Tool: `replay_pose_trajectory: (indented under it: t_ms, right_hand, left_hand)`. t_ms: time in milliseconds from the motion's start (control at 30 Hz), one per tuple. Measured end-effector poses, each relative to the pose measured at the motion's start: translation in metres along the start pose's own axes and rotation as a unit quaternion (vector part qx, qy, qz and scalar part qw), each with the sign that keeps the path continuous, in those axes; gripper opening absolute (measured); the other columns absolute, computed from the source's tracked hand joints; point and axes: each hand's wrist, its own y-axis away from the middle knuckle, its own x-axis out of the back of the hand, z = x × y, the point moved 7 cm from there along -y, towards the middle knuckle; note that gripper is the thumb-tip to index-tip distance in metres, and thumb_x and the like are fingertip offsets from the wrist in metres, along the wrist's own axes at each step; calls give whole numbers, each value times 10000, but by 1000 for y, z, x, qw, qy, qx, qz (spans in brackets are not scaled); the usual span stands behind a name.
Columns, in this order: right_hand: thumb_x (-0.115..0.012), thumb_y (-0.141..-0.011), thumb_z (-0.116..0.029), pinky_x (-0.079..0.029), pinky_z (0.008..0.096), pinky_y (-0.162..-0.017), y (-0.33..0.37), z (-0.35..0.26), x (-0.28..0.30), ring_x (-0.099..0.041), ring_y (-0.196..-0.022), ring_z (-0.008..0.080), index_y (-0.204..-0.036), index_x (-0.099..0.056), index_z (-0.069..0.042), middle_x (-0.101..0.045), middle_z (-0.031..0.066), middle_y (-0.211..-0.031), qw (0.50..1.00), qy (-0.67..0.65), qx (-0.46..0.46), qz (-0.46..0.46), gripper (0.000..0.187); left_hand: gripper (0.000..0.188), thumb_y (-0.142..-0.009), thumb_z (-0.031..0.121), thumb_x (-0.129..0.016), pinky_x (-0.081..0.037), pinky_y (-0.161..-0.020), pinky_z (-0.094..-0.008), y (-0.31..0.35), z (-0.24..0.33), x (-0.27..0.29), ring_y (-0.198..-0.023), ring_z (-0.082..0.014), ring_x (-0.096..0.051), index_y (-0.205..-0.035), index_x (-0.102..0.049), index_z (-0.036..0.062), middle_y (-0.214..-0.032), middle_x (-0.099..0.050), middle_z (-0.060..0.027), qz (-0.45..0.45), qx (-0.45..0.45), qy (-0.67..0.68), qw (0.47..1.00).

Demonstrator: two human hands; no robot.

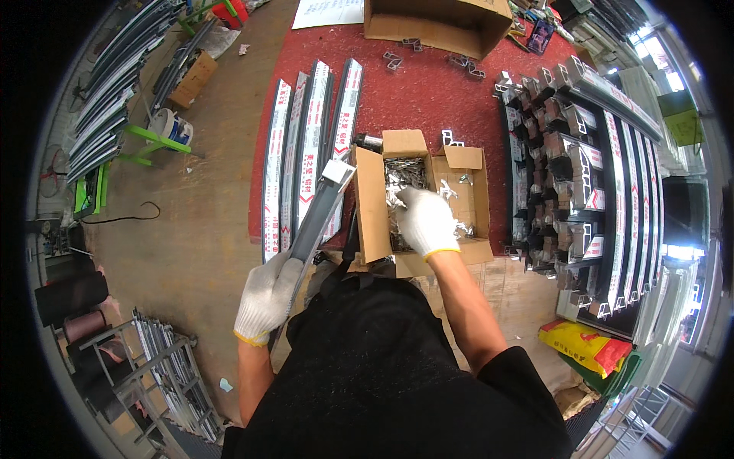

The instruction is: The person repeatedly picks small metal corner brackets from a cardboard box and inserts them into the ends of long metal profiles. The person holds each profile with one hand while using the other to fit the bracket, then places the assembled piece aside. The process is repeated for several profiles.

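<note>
My left hand (269, 294), in a white knit glove with a yellow cuff, is wrapped round a long dark grey metal profile (310, 226). The bar slants up and to the right, and a white block-like piece (336, 171) sits at its far end. My right hand (428, 220), gloved the same way, reaches into an opened cardboard box (372, 206). Its fingers are curled down at a pile of small shiny metal parts (404, 170); whatever they pinch is hidden. A second cardboard compartment (480, 203) on the right holds a few loose metal pieces (446, 189).
Several wrapped profiles (312, 138) lie on the red tabletop (436, 99) left of the box. A large stack of profiles (612, 191) stands at the right. Small frame-like pieces (413, 44) lie near an empty carton (436, 27) at the far edge. A metal rack (164, 375) is at lower left.
</note>
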Motion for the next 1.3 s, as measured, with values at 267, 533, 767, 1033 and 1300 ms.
replay_pose_trajectory:
  t_ms: [267,533,767,1033,1300]
  right_hand:
    - [-711,-928,-133,-641,556,-827,-17,8,-48,-776,-935,473,-1035,-734,-22,-752,292,-998,993,108,40,8,156]
    - [-671,-1060,-178,-625,541,-779,2,15,-20,-787,-896,470,-989,-726,-24,-791,271,-901,998,39,-44,20,178]
    - [-820,-959,-194,-605,336,-778,23,24,12,-768,-815,164,-1077,-820,8,-828,117,-907,948,-288,-135,31,234]
    - [-804,-981,-85,-594,283,-772,27,23,43,-699,-819,87,-1147,-798,13,-800,35,-925,925,-355,-83,111,193]
    - [-676,-1041,54,-601,291,-908,27,-3,94,-728,-1014,114,-1218,-773,25,-812,74,-1129,894,-445,-16,59,204]
  left_hand:
    - [124,-977,81,-693,-561,-666,-531,9,-3,-5,-824,-481,-711,-1078,-654,22,-1017,-688,-241,29,-98,-92,991]
    - [93,-1022,102,-683,-564,-718,-538,8,-13,-12,-853,-483,-707,-1053,-667,16,-1012,-681,-236,12,7,49,999]
    - [265,-1094,224,-605,-543,-769,-517,9,-18,-15,-892,-507,-691,-1084,-698,-24,-1023,-691,-270,-34,99,104,989]
    - [437,-1112,350,-557,-530,-749,-468,9,-23,-22,-830,-368,-722,-1079,-705,-60,-857,-674,-262,-92,224,207,948]
    - [528,-1127,388,-526,-549,-885,-495,12,-38,-36,-958,-460,-737,-1315,-719,-65,-985,-734,-316,-130,233,226,937]
